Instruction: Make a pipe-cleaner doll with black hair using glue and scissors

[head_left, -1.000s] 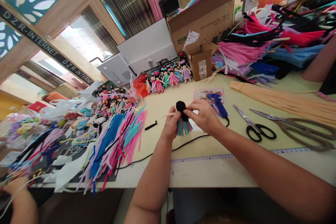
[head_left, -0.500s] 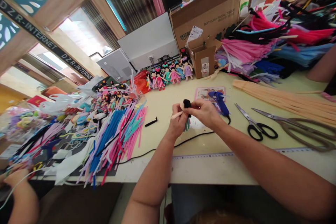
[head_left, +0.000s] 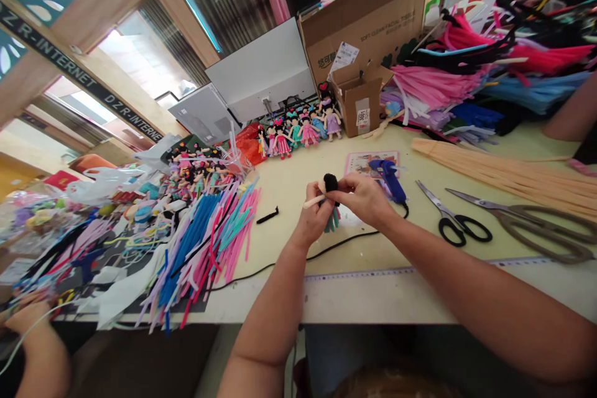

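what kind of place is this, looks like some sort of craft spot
Probably a small doll-making workshop set up in an office-like room: finished dolls stand in a row, bundles of fuzzy craft stems lie along the table, and a glue gun rests near two pairs of scissors.

The single head view looks forward and down, tilted, over the table (head_left: 280, 189); monitors (head_left: 261, 68) fill upper centre, forearms (head_left: 270, 317) rise close from the bottom.

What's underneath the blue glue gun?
Partly under the blue glue gun, a pink-edged printed card lies on the table; the part the gun covers is hidden.
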Motion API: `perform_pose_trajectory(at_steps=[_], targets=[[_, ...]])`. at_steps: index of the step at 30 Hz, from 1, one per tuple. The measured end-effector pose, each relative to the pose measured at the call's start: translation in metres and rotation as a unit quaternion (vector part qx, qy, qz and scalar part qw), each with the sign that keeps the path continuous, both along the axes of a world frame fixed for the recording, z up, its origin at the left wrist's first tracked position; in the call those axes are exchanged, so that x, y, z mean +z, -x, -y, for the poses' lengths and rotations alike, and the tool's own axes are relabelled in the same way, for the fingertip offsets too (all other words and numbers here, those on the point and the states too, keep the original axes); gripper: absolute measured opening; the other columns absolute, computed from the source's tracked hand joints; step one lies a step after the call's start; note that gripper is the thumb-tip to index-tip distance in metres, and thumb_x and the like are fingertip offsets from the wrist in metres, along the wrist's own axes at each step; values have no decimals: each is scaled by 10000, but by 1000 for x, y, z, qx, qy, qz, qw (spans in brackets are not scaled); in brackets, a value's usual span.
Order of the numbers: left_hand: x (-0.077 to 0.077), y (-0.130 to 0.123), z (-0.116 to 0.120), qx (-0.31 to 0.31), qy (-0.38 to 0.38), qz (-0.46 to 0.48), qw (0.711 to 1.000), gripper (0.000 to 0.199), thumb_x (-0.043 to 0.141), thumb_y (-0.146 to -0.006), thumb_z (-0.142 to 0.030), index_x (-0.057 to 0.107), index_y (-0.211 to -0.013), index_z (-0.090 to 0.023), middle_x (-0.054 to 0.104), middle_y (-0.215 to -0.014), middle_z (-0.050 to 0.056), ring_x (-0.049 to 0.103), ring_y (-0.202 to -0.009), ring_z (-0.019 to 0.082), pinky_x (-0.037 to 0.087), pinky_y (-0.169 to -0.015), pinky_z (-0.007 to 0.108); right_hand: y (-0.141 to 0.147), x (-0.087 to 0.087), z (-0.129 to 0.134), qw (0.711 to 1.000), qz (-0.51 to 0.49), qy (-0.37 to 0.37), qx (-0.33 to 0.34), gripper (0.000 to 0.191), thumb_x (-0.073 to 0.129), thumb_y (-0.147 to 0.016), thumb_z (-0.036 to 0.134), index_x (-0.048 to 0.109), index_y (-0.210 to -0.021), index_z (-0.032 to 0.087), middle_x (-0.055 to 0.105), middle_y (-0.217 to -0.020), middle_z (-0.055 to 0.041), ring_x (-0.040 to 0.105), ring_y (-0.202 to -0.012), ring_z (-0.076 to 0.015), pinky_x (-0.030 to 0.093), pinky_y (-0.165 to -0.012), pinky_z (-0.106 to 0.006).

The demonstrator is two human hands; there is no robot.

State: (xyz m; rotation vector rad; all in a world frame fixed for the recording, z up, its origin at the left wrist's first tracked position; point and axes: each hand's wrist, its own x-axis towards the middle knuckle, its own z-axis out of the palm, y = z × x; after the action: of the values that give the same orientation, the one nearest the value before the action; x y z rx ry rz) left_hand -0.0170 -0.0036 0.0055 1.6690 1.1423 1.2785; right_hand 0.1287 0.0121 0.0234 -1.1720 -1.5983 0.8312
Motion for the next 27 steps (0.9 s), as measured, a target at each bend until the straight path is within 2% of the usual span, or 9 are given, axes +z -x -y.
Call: perform_pose_trajectory(at_steps=[5, 11, 18, 27], targets=[[4, -1, 1, -4, -3, -1, 1000, 304, 626, -815, -333, 513, -1066, -205, 571, -1012, 55, 558, -910, 166, 467, -815, 315, -2, -2, -5, 999, -23, 28, 15, 250, 672, -704, 410, 685, -637, 170, 605, -618, 5, 521, -601, -130, 357, -556, -259], [11, -3, 3, -15, 15, -42, 999, 307, 617, -787, -232, 568, -1087, -195, 620, -968, 50, 566, -834, 167, 467, -787, 306, -3, -3, -8, 997, -55, 58, 13, 251, 691, -682, 406, 716, -665, 157, 634, -606, 1, 523, -572, -123, 355, -527, -251], [5, -3, -1, -33, -30, -112, 993, 294, 523, -857, -239, 573, -1144, -199, 616, -1191, 88, 546, -1089, 203, 422, -970, 349, 0, -9, -10, 993, -92, 76, 19, 245, 678, -674, 397, 721, -700, 158, 660, -637, -14, 551, -615, -142, 400, -559, -254], [1, -3, -3, -33, -22, -123, 992, 269, 516, -865, -288, 586, -1107, -192, 647, -1109, 85, 578, -1015, 200, 424, -976, 367, 2, -12, -10, 990, -114, 80, 6, 240, 680, -642, 405, 684, -645, 165, 625, -586, 0, 520, -579, -134, 385, -543, -256]])
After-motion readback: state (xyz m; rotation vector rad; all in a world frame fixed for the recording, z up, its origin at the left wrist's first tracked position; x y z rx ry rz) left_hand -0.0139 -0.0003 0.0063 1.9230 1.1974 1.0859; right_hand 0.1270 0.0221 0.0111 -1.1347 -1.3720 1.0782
